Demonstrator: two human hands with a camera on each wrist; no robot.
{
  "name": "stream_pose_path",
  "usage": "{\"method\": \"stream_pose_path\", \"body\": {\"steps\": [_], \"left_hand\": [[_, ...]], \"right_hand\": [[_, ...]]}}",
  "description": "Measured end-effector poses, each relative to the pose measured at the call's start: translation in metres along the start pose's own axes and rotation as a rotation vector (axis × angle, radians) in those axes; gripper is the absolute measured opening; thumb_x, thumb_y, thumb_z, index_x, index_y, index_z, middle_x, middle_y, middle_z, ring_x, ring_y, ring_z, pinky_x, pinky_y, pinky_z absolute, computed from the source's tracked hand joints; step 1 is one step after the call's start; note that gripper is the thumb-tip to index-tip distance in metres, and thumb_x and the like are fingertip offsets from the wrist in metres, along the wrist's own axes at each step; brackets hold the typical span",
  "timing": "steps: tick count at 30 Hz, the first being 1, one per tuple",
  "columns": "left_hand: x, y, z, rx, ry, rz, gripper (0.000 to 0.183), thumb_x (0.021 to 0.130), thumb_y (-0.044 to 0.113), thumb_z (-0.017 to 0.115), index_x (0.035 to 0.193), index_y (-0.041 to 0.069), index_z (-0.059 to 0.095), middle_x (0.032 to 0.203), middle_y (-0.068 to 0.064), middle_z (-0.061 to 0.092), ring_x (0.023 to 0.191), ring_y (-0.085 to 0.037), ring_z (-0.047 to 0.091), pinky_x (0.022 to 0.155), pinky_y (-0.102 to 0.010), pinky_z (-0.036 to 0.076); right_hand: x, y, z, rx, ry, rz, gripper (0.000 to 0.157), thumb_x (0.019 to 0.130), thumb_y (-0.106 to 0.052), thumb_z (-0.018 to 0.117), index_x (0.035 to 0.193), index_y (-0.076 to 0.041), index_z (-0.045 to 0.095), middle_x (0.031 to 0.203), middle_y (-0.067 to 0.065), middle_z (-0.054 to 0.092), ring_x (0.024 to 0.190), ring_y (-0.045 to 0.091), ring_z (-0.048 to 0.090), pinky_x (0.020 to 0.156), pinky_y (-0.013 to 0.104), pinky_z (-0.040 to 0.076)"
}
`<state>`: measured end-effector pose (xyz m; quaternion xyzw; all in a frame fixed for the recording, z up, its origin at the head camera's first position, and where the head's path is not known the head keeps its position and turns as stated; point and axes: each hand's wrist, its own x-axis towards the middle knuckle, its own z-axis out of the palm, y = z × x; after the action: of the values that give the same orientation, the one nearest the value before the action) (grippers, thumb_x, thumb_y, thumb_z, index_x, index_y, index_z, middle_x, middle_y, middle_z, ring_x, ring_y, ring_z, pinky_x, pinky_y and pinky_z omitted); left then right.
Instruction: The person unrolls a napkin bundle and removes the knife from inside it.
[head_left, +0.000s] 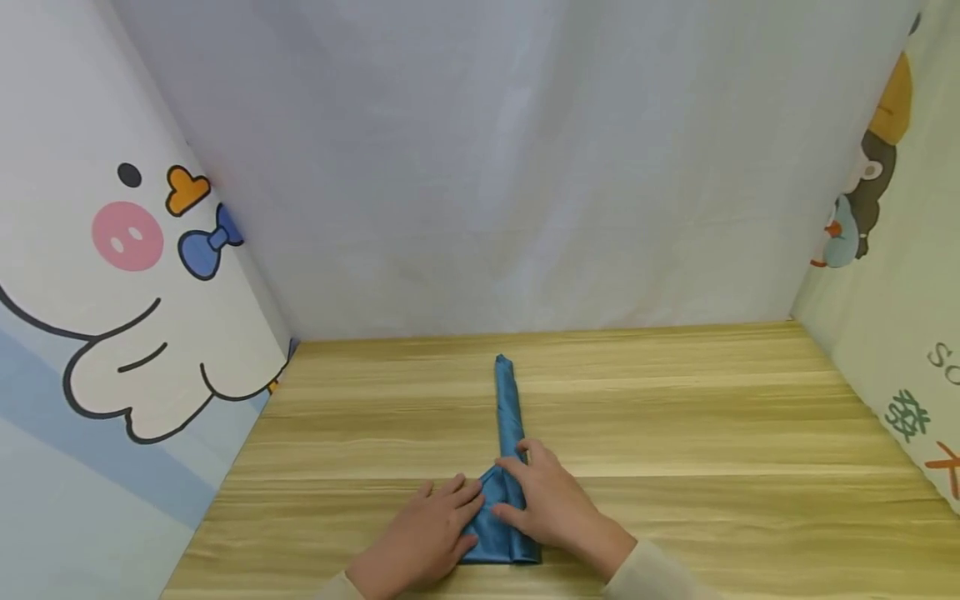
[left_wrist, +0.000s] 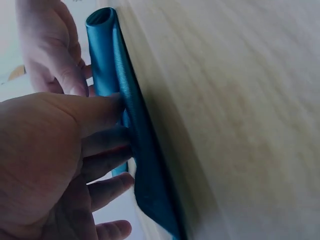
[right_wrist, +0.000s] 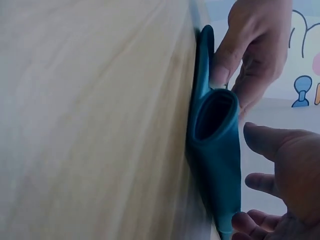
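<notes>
A shiny blue satin-like cloth [head_left: 491, 533] lies on the table, its right side rolled into a tube [head_left: 508, 404] that points away from me. A flat flap spreads to the left of the tube's near half. My left hand [head_left: 427, 533] rests on this flap with its fingers extended. Over the tube sits my right hand [head_left: 553, 497], fingers loosely bent and the fingertips touching or very near it. In the right wrist view, the thumb of the right hand [right_wrist: 295, 170] stands apart from the roll [right_wrist: 215, 165], whose near end is a hollow opening.
The wood-grain table [head_left: 712, 417] extends to both sides and beyond the cloth. A pale curtain [head_left: 487, 167] hangs at its back edge. Printed cartoon panels stand at the left [head_left: 135, 350] and right [head_left: 892, 333].
</notes>
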<state>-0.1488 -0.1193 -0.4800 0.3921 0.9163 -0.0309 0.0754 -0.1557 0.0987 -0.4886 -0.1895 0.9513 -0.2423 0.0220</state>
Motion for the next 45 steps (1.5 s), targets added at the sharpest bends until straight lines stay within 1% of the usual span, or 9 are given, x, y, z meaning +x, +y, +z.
{"method": "stream_pose_path", "body": {"steps": [3, 7, 12, 20, 25, 30, 36, 39, 45], "left_hand": [[-0.001, -0.002, 0.003, 0.007, 0.003, -0.002, 0.054, 0.099, 0.043, 0.051, 0.146, 0.017, 0.045, 0.152, 0.002, 0.036, 0.139, -0.023, 0.034, 0.102, -0.055, 0.037], [-0.003, -0.005, 0.006, 0.012, 0.002, -0.004, 0.056, 0.098, 0.045, 0.050, 0.147, 0.018, 0.044, 0.153, 0.003, 0.034, 0.140, -0.022, 0.032, 0.103, -0.055, 0.035], [-0.006, -0.006, 0.003, 0.005, -0.016, -0.004, 0.057, 0.098, 0.046, 0.050, 0.147, 0.019, 0.043, 0.153, 0.004, 0.034, 0.140, -0.022, 0.032, 0.104, -0.055, 0.034], [-0.006, -0.008, 0.005, 0.000, -0.022, 0.003, 0.057, 0.098, 0.047, 0.049, 0.148, 0.020, 0.042, 0.154, 0.005, 0.033, 0.140, -0.022, 0.032, 0.104, -0.055, 0.034], [-0.005, -0.010, 0.008, -0.001, -0.019, 0.004, 0.057, 0.098, 0.048, 0.049, 0.148, 0.020, 0.042, 0.154, 0.005, 0.033, 0.140, -0.022, 0.032, 0.104, -0.056, 0.034], [-0.006, -0.010, 0.007, -0.010, -0.026, 0.001, 0.057, 0.098, 0.047, 0.049, 0.148, 0.020, 0.042, 0.154, 0.005, 0.033, 0.140, -0.022, 0.031, 0.104, -0.056, 0.034], [-0.007, -0.011, 0.006, -0.015, -0.028, 0.002, 0.057, 0.098, 0.048, 0.048, 0.147, 0.020, 0.042, 0.154, 0.005, 0.032, 0.141, -0.022, 0.031, 0.104, -0.056, 0.034], [-0.007, -0.012, 0.007, -0.022, -0.030, 0.005, 0.057, 0.098, 0.048, 0.048, 0.148, 0.020, 0.042, 0.154, 0.005, 0.032, 0.141, -0.022, 0.031, 0.104, -0.056, 0.034], [-0.006, -0.012, 0.006, -0.025, -0.044, 0.007, 0.058, 0.098, 0.049, 0.048, 0.148, 0.021, 0.040, 0.154, 0.006, 0.031, 0.141, -0.022, 0.030, 0.104, -0.057, 0.034]], "right_hand": [[0.001, -0.003, 0.003, -0.015, -0.015, 0.002, 0.065, 0.085, -0.054, 0.067, 0.136, -0.015, 0.056, 0.142, 0.016, 0.038, 0.126, 0.034, 0.043, 0.095, 0.050, 0.044], [0.001, -0.003, 0.005, -0.040, -0.029, 0.022, 0.071, 0.082, -0.056, 0.069, 0.135, -0.011, 0.057, 0.142, 0.015, 0.038, 0.126, 0.032, 0.043, 0.094, 0.048, 0.045], [0.001, -0.001, 0.006, -0.057, -0.044, 0.028, 0.074, 0.081, -0.057, 0.070, 0.135, -0.008, 0.056, 0.141, 0.014, 0.039, 0.124, 0.030, 0.046, 0.092, 0.046, 0.047], [-0.001, -0.001, 0.004, -0.044, -0.037, 0.050, 0.073, 0.080, -0.053, 0.072, 0.135, -0.007, 0.057, 0.142, 0.015, 0.040, 0.124, 0.031, 0.047, 0.092, 0.047, 0.047], [-0.003, 0.000, 0.001, -0.020, -0.029, 0.073, 0.070, 0.080, -0.049, 0.073, 0.134, -0.008, 0.057, 0.140, 0.015, 0.041, 0.122, 0.032, 0.048, 0.092, 0.048, 0.047], [-0.004, 0.001, 0.000, -0.020, -0.013, 0.081, 0.067, 0.080, -0.046, 0.073, 0.133, -0.008, 0.058, 0.138, 0.015, 0.043, 0.121, 0.031, 0.049, 0.093, 0.047, 0.046], [-0.005, 0.002, -0.004, 0.000, -0.005, 0.092, 0.066, 0.080, -0.046, 0.074, 0.132, -0.008, 0.058, 0.136, 0.015, 0.045, 0.118, 0.030, 0.049, 0.093, 0.049, 0.045], [-0.007, 0.005, -0.005, 0.012, 0.001, 0.110, 0.066, 0.080, -0.047, 0.073, 0.133, -0.011, 0.058, 0.134, 0.012, 0.047, 0.116, 0.028, 0.049, 0.092, 0.048, 0.046], [-0.011, 0.013, -0.006, -0.010, 0.034, 0.105, 0.066, 0.079, -0.048, 0.074, 0.132, -0.011, 0.058, 0.127, 0.010, 0.052, 0.110, 0.025, 0.052, 0.090, 0.046, 0.047]]}}
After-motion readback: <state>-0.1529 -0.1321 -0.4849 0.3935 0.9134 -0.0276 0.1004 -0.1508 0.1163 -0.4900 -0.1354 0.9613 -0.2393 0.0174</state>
